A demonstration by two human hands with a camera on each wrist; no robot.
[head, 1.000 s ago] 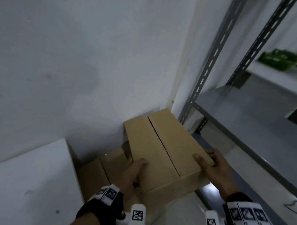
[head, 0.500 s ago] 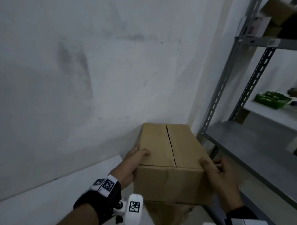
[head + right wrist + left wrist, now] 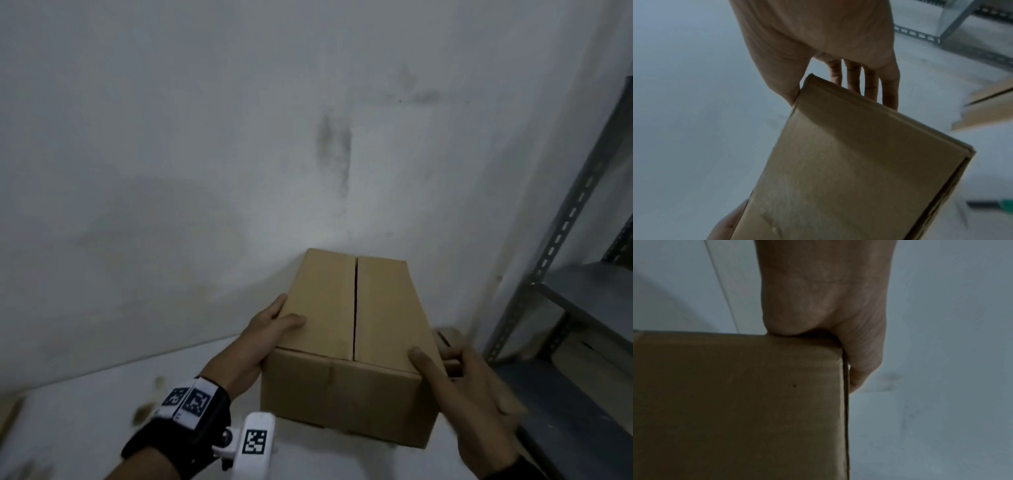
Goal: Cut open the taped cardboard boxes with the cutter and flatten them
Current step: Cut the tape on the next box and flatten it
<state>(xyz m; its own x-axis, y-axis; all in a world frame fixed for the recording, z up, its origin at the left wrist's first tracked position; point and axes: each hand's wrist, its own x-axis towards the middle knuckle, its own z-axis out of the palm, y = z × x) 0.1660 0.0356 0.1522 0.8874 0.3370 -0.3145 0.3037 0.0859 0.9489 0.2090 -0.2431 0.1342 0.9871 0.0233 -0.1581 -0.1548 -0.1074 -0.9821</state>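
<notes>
Cardboard box [image 3: 352, 329]: carried between both hands at the front of the white tabletop [image 3: 85, 411], close to the wall [image 3: 239, 137], long axis running away from the camera. Cannot tell whether set down or hanging just above the surface.

Left grip [image 3: 260, 346]: thumb hooked over the top face near the left edge, fingers flat down the left side, so clamped on the box. Right grip [image 3: 469, 394]: thumb laid on the near right corner of the top, fingers stretched down the right wall, pinching the panel between them, as seen plainly in the right wrist view.

Changed over the last second: raised out of the low corner where it sat on other boxes beside the metal shelving [image 3: 582, 298], swung left and brought up level over the tabletop. One brown box [image 3: 448, 337] from that pile visible just past the right thumb.

Meaning for the task, as a judgement: fetching almost done, cutting not yet begun. Top seam facing up, showing as a dark slit down the middle; tape not discernible in this dim light. Likely next: setting down squarely, freeing one hand, taking the cutter. Possibly that tool: a dark and green object [image 3: 990, 204] lying on the white surface in the right wrist view, too blurred to confirm.
</notes>
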